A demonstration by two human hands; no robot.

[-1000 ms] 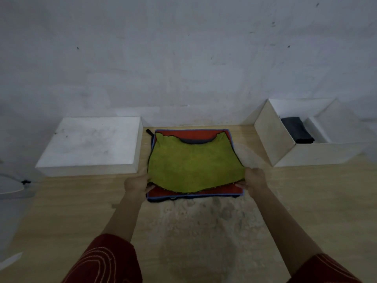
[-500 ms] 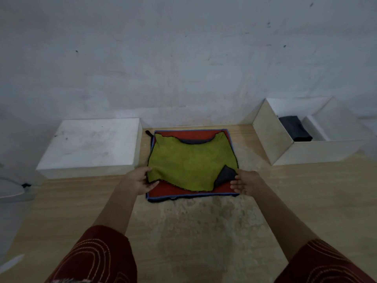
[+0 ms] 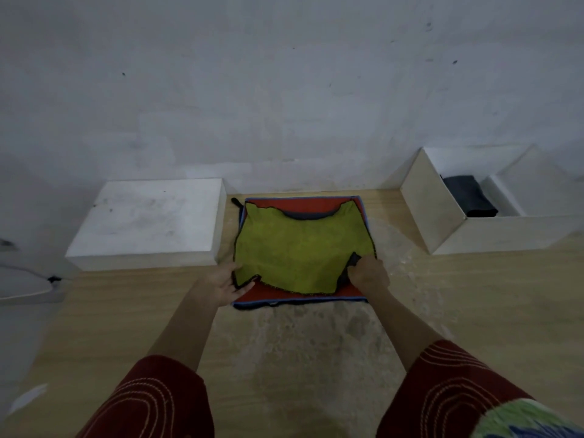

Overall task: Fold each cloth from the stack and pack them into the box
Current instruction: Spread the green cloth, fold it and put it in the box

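The left hand [image 3: 226, 281] and right hand [image 3: 368, 275] pinch near corners of the green cloth [image 3: 300, 251]; the box [image 3: 433, 213] sits at 2 o'clock.

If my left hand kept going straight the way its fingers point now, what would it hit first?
The green cloth: the left hand holds its near left corner and points across the stack, so it would push into that cloth first, then probably toward the right hand; depth is unclear.

Rumpled yellow-green cloth [image 3: 297, 251] atop red stack [image 3: 284, 204]; open white box [image 3: 433, 213] rightward, dark cloth [image 3: 469, 196] inside.
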